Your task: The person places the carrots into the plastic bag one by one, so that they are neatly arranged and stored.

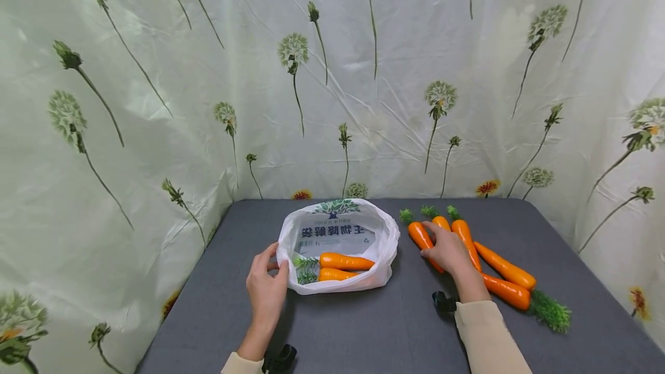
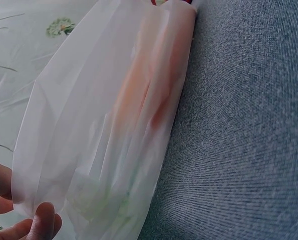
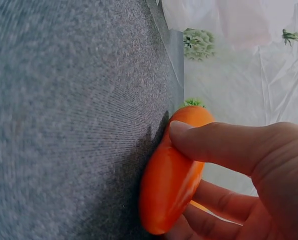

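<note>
Head view: the left hand (image 1: 266, 284) holds a white plastic bag (image 1: 387, 258) by its rim, and the right hand (image 1: 451, 250) pinches an orange carrot (image 1: 420, 237).
Left thumb and fingers are curled on the left edge of the bag, which stands open on the dark grey table (image 1: 358, 333) with two carrots (image 1: 345, 261) lying inside, their green tops toward this hand. To the right of the bag and apart from it, the right thumb presses one side of the held carrot and the fingers the other side; whether it fully rests on the table, I cannot say surely. Four more carrots (image 1: 466, 241) lie near this hand, behind and to its right. Behind the table hangs a flower-printed curtain (image 1: 395, 126).
</note>
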A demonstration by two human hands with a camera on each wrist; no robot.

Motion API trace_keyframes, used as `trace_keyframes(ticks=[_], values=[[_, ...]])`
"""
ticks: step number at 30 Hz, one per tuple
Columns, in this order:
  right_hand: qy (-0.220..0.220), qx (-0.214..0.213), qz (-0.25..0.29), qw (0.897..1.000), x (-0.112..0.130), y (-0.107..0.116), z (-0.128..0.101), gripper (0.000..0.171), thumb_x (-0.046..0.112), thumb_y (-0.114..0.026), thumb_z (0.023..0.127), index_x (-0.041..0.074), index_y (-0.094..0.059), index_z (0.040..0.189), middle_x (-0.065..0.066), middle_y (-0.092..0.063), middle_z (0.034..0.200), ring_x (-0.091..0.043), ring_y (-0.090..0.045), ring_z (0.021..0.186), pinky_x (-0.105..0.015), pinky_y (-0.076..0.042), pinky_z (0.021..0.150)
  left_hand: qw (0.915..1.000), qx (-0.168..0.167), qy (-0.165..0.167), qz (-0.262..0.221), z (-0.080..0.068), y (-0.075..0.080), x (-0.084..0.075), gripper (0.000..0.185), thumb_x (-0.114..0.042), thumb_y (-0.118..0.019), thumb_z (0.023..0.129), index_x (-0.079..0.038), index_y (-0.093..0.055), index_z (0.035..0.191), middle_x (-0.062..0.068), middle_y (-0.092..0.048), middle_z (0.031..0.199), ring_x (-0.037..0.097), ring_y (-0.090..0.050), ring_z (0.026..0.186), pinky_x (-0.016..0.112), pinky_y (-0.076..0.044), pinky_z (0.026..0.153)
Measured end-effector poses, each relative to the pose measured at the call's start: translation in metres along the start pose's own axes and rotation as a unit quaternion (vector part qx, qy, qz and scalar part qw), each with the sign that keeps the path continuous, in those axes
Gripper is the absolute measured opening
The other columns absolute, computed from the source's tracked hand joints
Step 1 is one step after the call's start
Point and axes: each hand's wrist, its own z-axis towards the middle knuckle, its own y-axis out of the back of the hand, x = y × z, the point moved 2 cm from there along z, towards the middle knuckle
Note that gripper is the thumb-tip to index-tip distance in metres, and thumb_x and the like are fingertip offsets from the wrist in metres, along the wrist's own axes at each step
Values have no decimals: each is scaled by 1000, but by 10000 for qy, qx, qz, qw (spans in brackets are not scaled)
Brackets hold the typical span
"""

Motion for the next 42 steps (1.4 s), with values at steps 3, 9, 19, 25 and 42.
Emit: trace_keyframes(ticks=[3, 9, 19, 25, 42], values=[[-37, 14, -80, 10000, 0, 0, -1, 78, 18, -82, 82, 10, -45, 150, -24, -64, 120, -34, -62, 90, -53, -51, 78, 10000, 30, 13, 28, -1, 0, 1, 40, -5, -77, 84, -10, -71, 123, 5, -66, 106, 17, -66, 77, 31, -55, 63], [-147, 163, -30, 9998, 2, 3, -2, 78, 13, -80, 82, 11, -44, 151, -20, -66, 111, -28, -60, 80, -44, -51, 69, 10000, 23, 11, 45, -2, -1, 2, 40, -5, -77, 85, -10, -70, 124, 7, -66, 106, 18, -66, 76, 30, -55, 63], [108, 152, -37, 9998, 11, 17, -3, 78, 11, -78, 82, 9, -44, 151, -15, -66, 103, -25, -59, 75, -41, -50, 66, 10000, 27, 60, 7, -1, -2, -1, 39, -5, -77, 86, -9, -70, 124, 7, -67, 107, 21, -66, 78, 33, -55, 64], [152, 124, -144, 9997, 18, 21, -6, 78, 11, -78, 82, 9, -43, 151, -11, -65, 98, -23, -56, 70, -39, -49, 64, 9999, 20, 123, -30, -1, -2, 1, 39, -4, -76, 85, -10, -70, 124, 6, -67, 106, 21, -66, 78, 32, -53, 63], [354, -227, -112, 9991, 38, 42, -16, 79, 13, -77, 84, 13, -40, 154, -13, -69, 104, -24, -59, 74, -42, -48, 69, 9994, 34, 278, -226, 0, -1, 2, 39, -5, -76, 86, -10, -70, 124, 7, -68, 106, 24, -68, 81, 32, -53, 63]])
